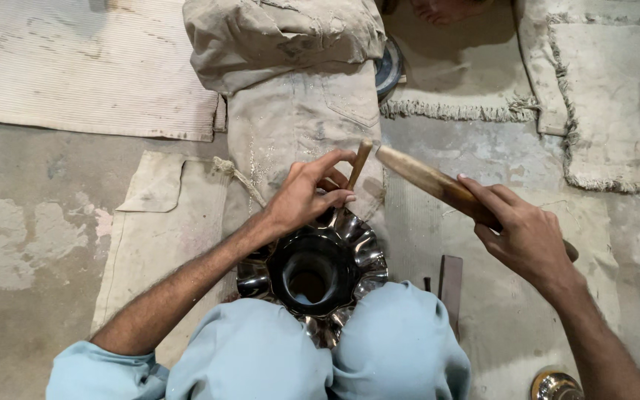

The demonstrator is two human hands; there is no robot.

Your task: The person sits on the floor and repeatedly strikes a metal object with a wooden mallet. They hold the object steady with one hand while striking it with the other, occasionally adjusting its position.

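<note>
1. A shiny metal bowl (320, 270) with a fluted, wavy rim and a dark round opening is seen at the lower centre of the frame, wedged between two knees (398, 337) clad in light blue cloth.
2. The left hand (307, 194) is closed around a thin wooden-handled punch (359, 164), which is held nearly upright, tilted slightly to the right, just above the far edge of the bowl's rim. Whether the tip touches the metal cannot be told, since it is hidden by the fingers.
3. The right hand (524, 235) is wrapped firmly around the handle of a wooden mallet (427, 178) at the right of centre. The mallet is angled toward the upper left, and its pale end is seen just beside the top of the punch.
4. A worn, dusty cloth bundle (290, 67) is laid from the top centre down toward the bowl, and a knotted cord (237, 176) is seen at its left edge.
5. A ribbed mat (83, 67) is spread in the upper left, and a fringed rug (609, 96) in the upper right.
6. A dark flat metal bar (450, 281) is lying on the concrete floor (24, 244) just right of the knees.
7. A round brass object (553, 385) is partly visible at the bottom right edge.
</note>
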